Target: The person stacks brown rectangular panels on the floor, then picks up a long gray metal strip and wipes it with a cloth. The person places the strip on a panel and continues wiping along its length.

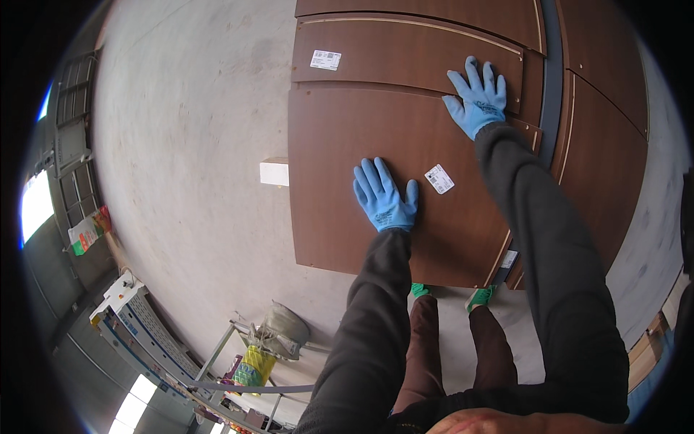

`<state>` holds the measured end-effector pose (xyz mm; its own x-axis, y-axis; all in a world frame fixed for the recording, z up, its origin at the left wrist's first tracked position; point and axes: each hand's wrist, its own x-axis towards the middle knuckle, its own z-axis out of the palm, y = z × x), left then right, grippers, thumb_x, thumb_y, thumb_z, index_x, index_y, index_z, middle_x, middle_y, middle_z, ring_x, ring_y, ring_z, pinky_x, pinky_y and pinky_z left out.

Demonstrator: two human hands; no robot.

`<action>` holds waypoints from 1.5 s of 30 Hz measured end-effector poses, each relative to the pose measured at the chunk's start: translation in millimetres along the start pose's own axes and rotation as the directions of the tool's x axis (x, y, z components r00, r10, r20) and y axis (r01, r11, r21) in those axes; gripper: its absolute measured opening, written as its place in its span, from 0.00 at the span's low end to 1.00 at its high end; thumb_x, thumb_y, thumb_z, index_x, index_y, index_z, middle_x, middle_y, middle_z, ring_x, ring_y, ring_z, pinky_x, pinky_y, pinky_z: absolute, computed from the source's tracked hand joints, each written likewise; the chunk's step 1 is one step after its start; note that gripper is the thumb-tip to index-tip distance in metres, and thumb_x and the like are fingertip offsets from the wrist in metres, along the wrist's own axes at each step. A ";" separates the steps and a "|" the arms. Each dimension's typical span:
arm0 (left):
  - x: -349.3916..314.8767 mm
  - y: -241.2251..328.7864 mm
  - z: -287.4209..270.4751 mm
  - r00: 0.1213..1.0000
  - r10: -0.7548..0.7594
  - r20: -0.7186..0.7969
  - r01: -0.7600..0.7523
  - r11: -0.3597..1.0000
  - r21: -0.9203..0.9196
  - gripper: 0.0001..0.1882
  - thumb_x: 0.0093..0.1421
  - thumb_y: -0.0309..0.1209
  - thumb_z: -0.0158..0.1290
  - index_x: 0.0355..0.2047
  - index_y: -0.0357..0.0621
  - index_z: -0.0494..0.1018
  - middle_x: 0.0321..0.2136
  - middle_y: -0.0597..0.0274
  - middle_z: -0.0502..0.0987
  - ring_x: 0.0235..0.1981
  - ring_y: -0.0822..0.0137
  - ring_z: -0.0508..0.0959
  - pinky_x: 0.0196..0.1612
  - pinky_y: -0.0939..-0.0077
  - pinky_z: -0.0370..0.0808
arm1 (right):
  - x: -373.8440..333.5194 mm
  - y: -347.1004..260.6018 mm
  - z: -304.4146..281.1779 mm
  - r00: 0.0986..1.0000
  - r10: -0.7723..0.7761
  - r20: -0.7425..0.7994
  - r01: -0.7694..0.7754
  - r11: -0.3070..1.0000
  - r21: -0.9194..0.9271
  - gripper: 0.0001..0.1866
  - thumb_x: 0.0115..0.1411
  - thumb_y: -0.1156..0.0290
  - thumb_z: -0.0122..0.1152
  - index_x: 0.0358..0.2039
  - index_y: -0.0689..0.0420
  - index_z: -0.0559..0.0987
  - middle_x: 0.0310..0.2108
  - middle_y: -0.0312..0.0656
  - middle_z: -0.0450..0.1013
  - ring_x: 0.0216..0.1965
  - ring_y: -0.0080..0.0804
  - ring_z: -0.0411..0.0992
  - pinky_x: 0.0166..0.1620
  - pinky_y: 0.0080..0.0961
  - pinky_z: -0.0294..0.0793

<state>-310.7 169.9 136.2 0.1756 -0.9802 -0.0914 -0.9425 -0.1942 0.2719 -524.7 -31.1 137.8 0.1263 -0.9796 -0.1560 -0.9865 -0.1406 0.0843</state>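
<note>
My left hand (387,197), in a blue glove, rests with fingers stretched on a large brown wood-look panel (332,145). Just right of it, a white label (439,179) sticks to that panel. My right hand (478,100), gloved the same way, is spread farther off, near the right end of a narrower brown panel (405,54). Its palm lies by the seam between the two panels, and nothing is held in it. Another white label (325,60) is on the narrower panel's left part. Both forearms wear dark sleeves.
A grey rail (553,79) runs along the panels' right side, with more brown panels (603,145) beyond. A small white block (274,173) juts from under the left edge. Lower left, a grey sack (283,329) and a metal frame (224,346) stand on the concrete floor (195,145).
</note>
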 end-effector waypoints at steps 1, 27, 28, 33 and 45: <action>-0.5 -0.4 0.1 1.000 -0.006 0.004 0.006 1.000 0.001 0.51 0.64 0.56 0.56 0.77 0.38 0.52 0.77 0.39 0.50 0.78 0.38 0.48 0.77 0.42 0.44 | 3.3 1.0 1.8 0.997 -0.030 -0.078 0.033 0.999 0.029 0.34 0.68 0.41 0.55 0.72 0.33 0.68 0.80 0.42 0.48 0.78 0.59 0.46 0.74 0.68 0.42; 1.1 -0.1 -3.0 0.998 -0.027 0.054 0.029 0.999 -0.030 0.50 0.65 0.55 0.54 0.77 0.38 0.51 0.78 0.38 0.48 0.78 0.36 0.46 0.78 0.43 0.41 | 56.2 -23.3 17.4 0.995 0.011 -0.096 -0.008 1.000 0.023 0.36 0.71 0.39 0.48 0.76 0.37 0.60 0.81 0.42 0.41 0.79 0.62 0.38 0.73 0.74 0.37; 0.9 -0.3 -2.9 0.998 -0.027 0.055 0.029 0.999 -0.028 0.50 0.65 0.55 0.54 0.77 0.38 0.51 0.77 0.38 0.48 0.78 0.36 0.46 0.78 0.43 0.41 | 56.1 -24.4 16.2 0.994 0.010 -0.111 -0.006 1.000 0.030 0.36 0.71 0.39 0.48 0.76 0.37 0.60 0.81 0.42 0.41 0.79 0.62 0.38 0.73 0.75 0.37; 0.2 -0.6 -1.6 0.999 -0.022 0.050 0.022 1.000 -0.004 0.50 0.65 0.56 0.54 0.77 0.38 0.52 0.77 0.38 0.49 0.78 0.37 0.46 0.78 0.42 0.42 | 57.0 -30.5 13.2 0.995 0.040 -0.089 -0.036 0.998 0.056 0.36 0.72 0.39 0.48 0.76 0.37 0.60 0.81 0.42 0.41 0.79 0.62 0.37 0.73 0.74 0.36; 0.7 1.6 -3.7 1.000 -0.020 0.017 0.020 1.000 0.000 0.50 0.64 0.56 0.56 0.76 0.38 0.53 0.77 0.38 0.51 0.78 0.36 0.49 0.77 0.41 0.46 | 58.6 -30.9 20.3 0.990 0.055 -0.131 -0.053 0.998 0.018 0.36 0.70 0.38 0.50 0.75 0.34 0.63 0.81 0.40 0.44 0.79 0.59 0.37 0.74 0.74 0.31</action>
<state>-311.0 168.8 140.1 0.1893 -0.9754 -0.1129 -0.9389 -0.2135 0.2699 -488.9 -81.3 106.0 0.0842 -0.9962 -0.0204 -0.9935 -0.0855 0.0751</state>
